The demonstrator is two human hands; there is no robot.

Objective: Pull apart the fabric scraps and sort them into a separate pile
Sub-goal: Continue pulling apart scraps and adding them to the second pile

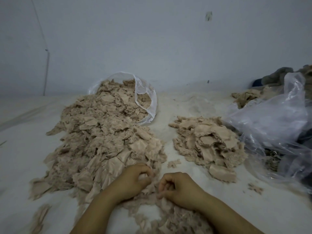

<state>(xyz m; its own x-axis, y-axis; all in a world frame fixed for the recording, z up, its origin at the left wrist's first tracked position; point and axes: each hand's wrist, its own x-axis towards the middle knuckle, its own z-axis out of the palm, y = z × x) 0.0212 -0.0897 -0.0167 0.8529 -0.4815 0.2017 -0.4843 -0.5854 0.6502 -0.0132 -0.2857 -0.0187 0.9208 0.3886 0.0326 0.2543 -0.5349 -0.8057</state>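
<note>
Both hands — left hand [135, 179] and right hand [179, 188] — pinch scraps [152, 191] at the big heap's [104, 141] near edge, mid-separation; next, seemingly, a toss onto the sorted pile [207, 141].

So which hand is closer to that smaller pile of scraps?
Right. The right hand sits just below-left of the smaller pile; the left hand is farther left, on the big heap.

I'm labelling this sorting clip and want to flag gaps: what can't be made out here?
- Head view: whatever the left hand and right hand pinch, hidden by curled fingers.
- Contents of the crumpled plastic bag, veiled by glare and cut by the right edge.
- Dark cloth heap, dim and cut off.
</note>
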